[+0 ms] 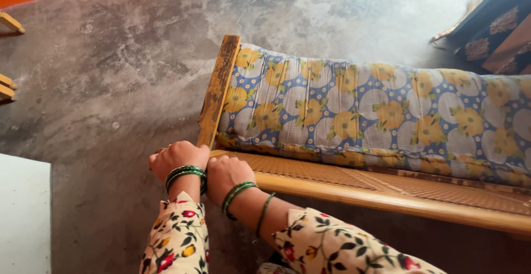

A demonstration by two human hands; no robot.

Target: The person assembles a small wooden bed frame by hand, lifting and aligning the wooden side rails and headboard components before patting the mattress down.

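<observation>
The near-left corner of the cane-woven wooden bed frame [387, 196] is gripped by both hands, left hand [178, 160] and right hand [227, 174] closed side by side for purchase; the floral mattress [376, 116] is kept folded against the far rail.

both hands, left hand [178, 160] and right hand [227, 173], closed over the near left corner of a cane bench [354, 194]. flowered cushion [376, 116] lying along its far edge. green bangles [186, 172] on both wrists. bare concrete floor [110, 75] around.

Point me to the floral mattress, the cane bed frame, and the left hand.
floral mattress [376, 113], head view, middle of its top.
cane bed frame [354, 195], head view, front rail.
left hand [178, 159], head view, back of hand.
</observation>
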